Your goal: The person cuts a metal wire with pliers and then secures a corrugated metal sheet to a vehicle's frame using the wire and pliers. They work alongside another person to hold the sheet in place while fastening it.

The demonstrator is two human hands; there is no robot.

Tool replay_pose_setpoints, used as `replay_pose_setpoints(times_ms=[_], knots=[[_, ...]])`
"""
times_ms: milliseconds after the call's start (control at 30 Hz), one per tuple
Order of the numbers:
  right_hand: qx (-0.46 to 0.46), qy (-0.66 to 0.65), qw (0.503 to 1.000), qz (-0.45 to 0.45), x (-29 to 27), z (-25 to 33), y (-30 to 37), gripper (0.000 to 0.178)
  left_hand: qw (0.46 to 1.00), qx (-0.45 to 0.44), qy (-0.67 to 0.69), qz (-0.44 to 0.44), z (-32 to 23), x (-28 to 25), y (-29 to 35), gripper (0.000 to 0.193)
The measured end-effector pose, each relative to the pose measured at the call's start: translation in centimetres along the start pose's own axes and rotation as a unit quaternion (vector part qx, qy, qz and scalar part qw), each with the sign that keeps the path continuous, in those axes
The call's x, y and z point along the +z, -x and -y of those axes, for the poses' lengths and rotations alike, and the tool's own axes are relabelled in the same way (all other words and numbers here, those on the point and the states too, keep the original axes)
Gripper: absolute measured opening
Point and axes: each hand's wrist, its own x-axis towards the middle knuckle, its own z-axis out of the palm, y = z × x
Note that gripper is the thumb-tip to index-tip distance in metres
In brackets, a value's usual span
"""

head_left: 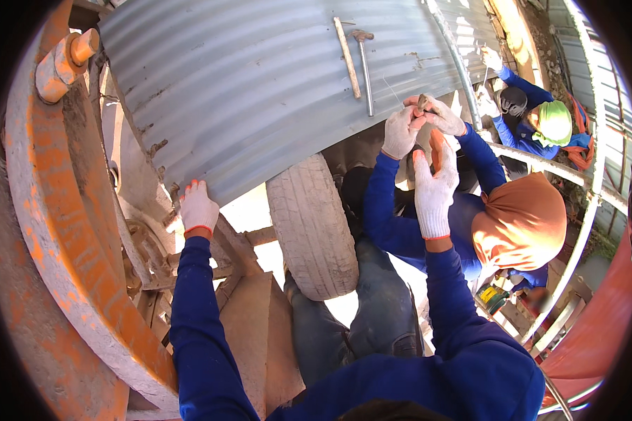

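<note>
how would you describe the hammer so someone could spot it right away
Find the big grey corrugated metal sheet across the top of the view. Two long tools lie side by side near its upper middle. The hammer is the right one, a thin metal shaft with a head on top, unlike the plain pale stick beside it.

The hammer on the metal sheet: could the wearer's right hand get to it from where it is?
Probably yes. The right hand is raised just below the hammer, though a co-worker's gloved hands sit partly between them.

grey ribbed sheet (pixel 260 91) up at 12, orange-splotched drum rim (pixel 56 231) at 9, white gloves with orange cuffs, blue sleeves
</note>
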Motion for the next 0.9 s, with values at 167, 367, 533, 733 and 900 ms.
replay_pose_setpoints(times_ms=[167, 367, 533, 733, 900], knots=[[0.026, 0.001, 0.999, -0.031, 0.8, -3.5, -3.5, 0.071, 1.000, 0.000, -0.004, 0.019, -0.5, -0.5, -0.3, 0.053], [0.046, 0.191, 0.981, 0.014, 2.1, -5.7, -9.1, 0.089, 1.000, -0.003, -0.003, 0.002, -0.1, -0.1, 0.0, 0.056], [-0.042, 0.208, 0.977, 0.006, 3.6, -4.2, -8.2, 0.085, 1.000, 0.004, -0.014, 0.019, -0.4, -0.6, -0.1, 0.058], [0.055, 0.118, 0.990, 0.049, 4.9, -4.1, -2.1, 0.080, 1.000, 0.015, -0.018, -0.003, 0.0, 0.2, 0.0, 0.058], [0.234, -0.083, 0.969, 0.007, 7.2, -5.5, -2.3, 0.073, 0.999, 0.024, -0.035, -0.034, 0.7, 0.8, -0.1, 0.048]])
